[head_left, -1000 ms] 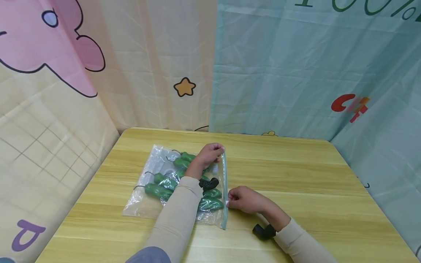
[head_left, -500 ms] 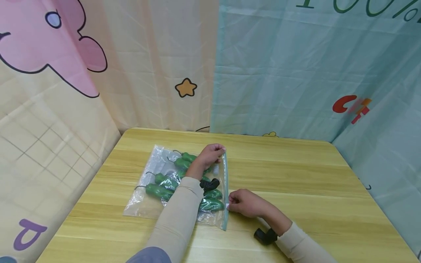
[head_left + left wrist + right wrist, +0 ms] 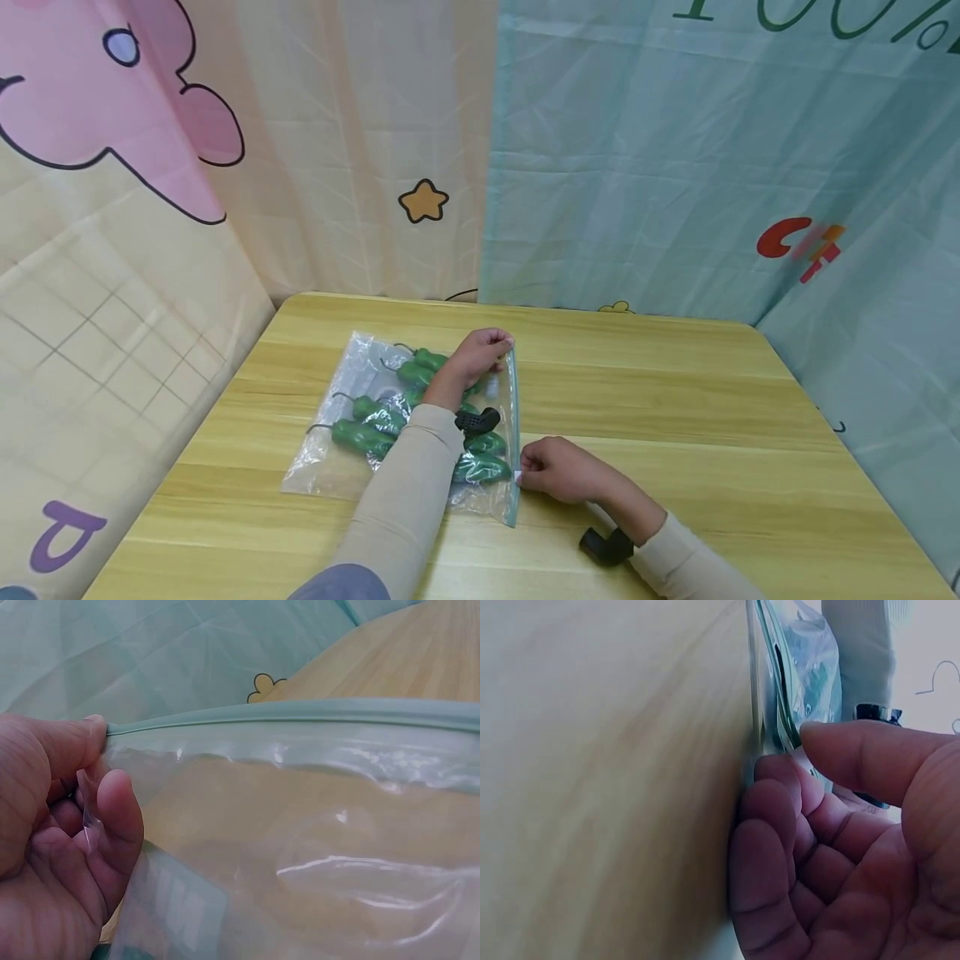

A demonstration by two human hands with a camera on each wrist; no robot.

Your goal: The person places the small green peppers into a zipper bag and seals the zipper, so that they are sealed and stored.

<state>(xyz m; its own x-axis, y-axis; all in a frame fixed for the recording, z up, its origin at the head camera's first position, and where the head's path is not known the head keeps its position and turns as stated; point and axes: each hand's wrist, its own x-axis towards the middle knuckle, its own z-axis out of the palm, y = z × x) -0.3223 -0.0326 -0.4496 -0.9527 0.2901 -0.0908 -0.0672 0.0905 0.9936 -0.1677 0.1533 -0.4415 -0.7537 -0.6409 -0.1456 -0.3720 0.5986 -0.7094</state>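
Note:
A clear zip bag (image 3: pixel 315 477) with a pale green zip strip (image 3: pixel 300 712) lies flat on the table, its strip edge to the right. Inside it are several green peppers (image 3: pixel 360 435) with thin stems. My left hand (image 3: pixel 474 354) pinches the far corner of the strip between thumb and finger; its forearm crosses over the bag and hides some peppers. My right hand (image 3: pixel 566 471) pinches a small white slider (image 3: pixel 517 477) on the strip, nearer the bag's front corner. In the right wrist view, thumb and fingertips meet at the strip, and the slider is mostly covered.
The wooden table (image 3: pixel 675 400) carries the bag on its left half. Printed curtains (image 3: pixel 637 167) stand along its back and sides. A black wrist device (image 3: pixel 606 546) sits under the right wrist, another (image 3: pixel 477 421) at the left wrist.
My right hand has moved slightly along the zip strip toward the table's front, and the white slider has moved with it. The left hand keeps its grip at the far corner.

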